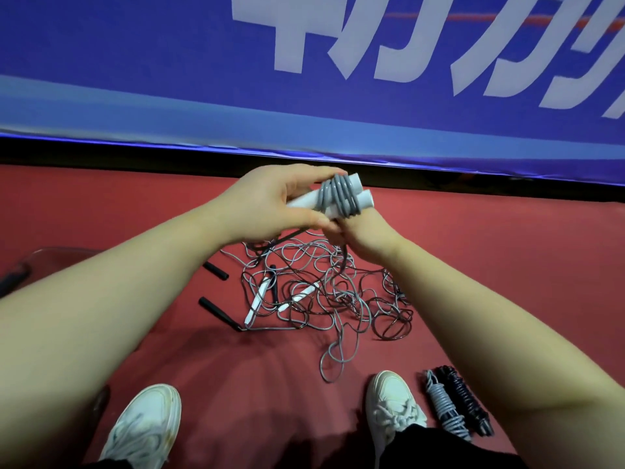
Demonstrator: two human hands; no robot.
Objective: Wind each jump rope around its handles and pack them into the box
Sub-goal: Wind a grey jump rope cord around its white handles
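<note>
1. Left hand (270, 201) – fingers above and thumb below, it grips a pair of white handles (364, 199) laid side by side and held up over the floor (490, 265).
2. Grey rope (333, 194) – several turns are wound round the middle of the handle pair. Its free length drops from the underside into the pile below.
3. Right hand (360, 231) – it sits under the handle pair with its thumb against the nearer handle's end. Its fingers, largely hidden, curl on the grey rope where it leaves the winding.
4. Tangle of ropes (324, 292) – grey and dark cords lie looped together on the red floor between the forearms, with two loose white handles among them.
5. Black handles (216, 309) – two lie at the left edge of the tangle.
6. Wound grey rope (446, 411) and wound black rope (468, 404) – finished bundles lying side by side, touching, just right of the right shoe (392, 407).
7. Blue banner (169, 62) with white characters, at the far edge of the floor.
</note>
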